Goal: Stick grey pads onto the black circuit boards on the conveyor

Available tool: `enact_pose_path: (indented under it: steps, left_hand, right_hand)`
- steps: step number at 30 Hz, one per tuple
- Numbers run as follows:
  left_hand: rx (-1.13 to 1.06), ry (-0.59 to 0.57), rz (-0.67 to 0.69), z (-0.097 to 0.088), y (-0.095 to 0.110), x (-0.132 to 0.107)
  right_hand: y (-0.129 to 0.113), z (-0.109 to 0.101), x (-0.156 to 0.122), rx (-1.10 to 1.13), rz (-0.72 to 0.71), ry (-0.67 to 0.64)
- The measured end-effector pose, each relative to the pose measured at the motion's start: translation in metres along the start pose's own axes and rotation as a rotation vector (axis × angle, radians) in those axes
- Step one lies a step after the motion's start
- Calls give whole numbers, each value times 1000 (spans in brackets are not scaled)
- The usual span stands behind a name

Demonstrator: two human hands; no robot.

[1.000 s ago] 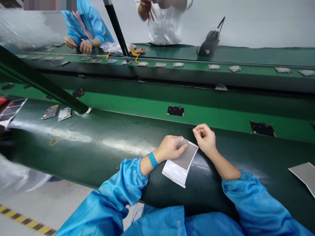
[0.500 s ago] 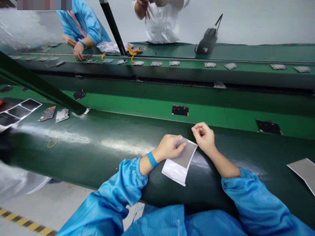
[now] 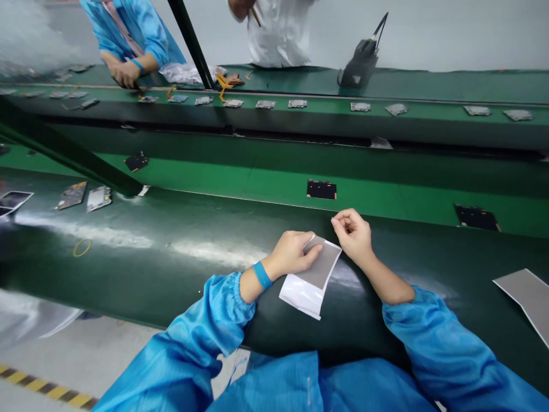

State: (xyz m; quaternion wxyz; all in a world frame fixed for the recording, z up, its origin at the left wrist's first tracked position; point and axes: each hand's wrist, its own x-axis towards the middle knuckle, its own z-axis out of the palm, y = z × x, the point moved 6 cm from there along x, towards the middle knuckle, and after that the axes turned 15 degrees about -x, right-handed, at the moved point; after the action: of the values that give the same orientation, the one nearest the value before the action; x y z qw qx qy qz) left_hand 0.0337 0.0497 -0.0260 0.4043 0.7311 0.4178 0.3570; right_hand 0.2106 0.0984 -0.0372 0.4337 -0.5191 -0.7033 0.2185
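My left hand, with a blue band at its wrist, grips a sheet of grey film on white backing, thumb on top and fingers mostly hidden beneath. The sheet's lower part is a glossy white strip. Just right of its upper corner is my right hand, raised over the bench with thumb and forefinger pinched together and the other fingers curled. Whatever is in that pinch, if anything, is too small to make out.
Black circuit boards lie on the green conveyor belt beyond the bench. Another grey sheet rests at right. A slanted green post, two boards and a rubber band are at left. Two people stand across the line.
The black boards on the near belt have shifted right, and the boards on the far line slightly left. The view has moved a little. My hands keep almost the same pose around the sheet.
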Motion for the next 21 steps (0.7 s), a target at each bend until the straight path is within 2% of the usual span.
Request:
enact_pose_path:
  steps: [21]
  left_hand:
    - [22,10,82,-8,5,2]
  right_hand:
    - [-5,7,7,81,5,-39]
